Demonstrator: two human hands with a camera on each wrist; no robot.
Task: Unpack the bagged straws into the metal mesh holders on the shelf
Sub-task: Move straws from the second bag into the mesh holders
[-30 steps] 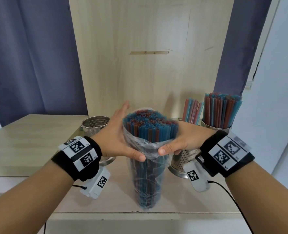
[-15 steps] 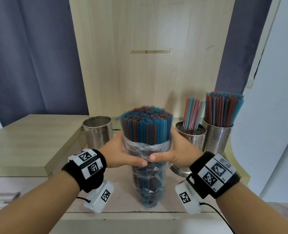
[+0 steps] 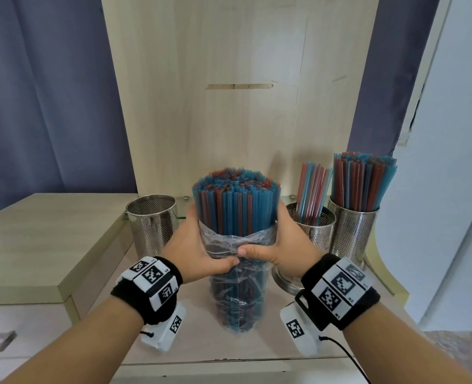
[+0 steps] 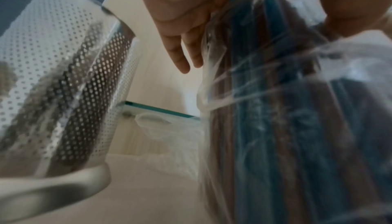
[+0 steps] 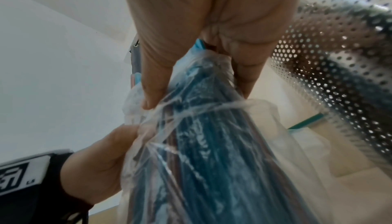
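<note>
Head view: both hands' grip (image 3: 239,257) encircles bagged straws (image 3: 236,206).

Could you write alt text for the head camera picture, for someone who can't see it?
Left hand and right hand grip a clear plastic bag of blue and red straws upright on a wooden shelf, between an empty mesh holder and two holding straws.

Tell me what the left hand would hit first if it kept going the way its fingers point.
The left hand already wraps the bagged straws. Its fingers point toward the back; past the bundle, the wooden back panel looks first in line, though depth is unclear.
</note>
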